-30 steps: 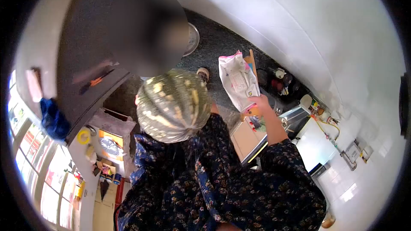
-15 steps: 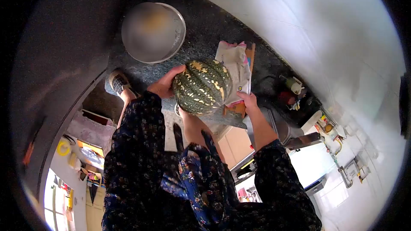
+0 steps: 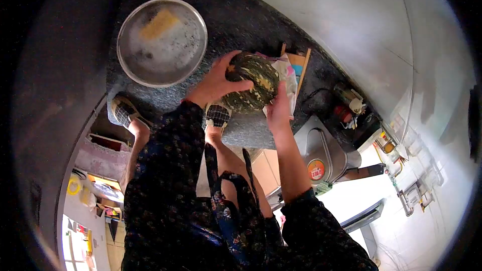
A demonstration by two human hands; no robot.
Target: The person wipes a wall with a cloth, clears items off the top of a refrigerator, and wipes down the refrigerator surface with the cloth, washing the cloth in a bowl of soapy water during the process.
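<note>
A green pumpkin (image 3: 252, 81) with pale yellow speckles is gripped between both hands above the dark counter. My left hand (image 3: 223, 80) wraps its left side, the thumb lying across its face. Against the lower right side of the pumpkin presses my right hand (image 3: 279, 108), its fingertips partly hidden behind the rind. Behind the pumpkin lies a pale cloth or bag with pink edges (image 3: 287, 76), mostly covered. It rests on a wooden stand or board (image 3: 304, 72) that shows only at its right and top edges.
A round metal basin (image 3: 120, 52) with sudsy water and a yellow sponge (image 3: 159, 24) stands on the counter at upper left. A rectangular metal container (image 3: 309, 138) stands right of my right forearm. Beyond it are dark appliances (image 3: 346, 113) by the white wall.
My right hand has left the cloth and now holds the pumpkin. The pumpkin has moved up and right, over the cloth, and turned. My left thumb now lies across it.
</note>
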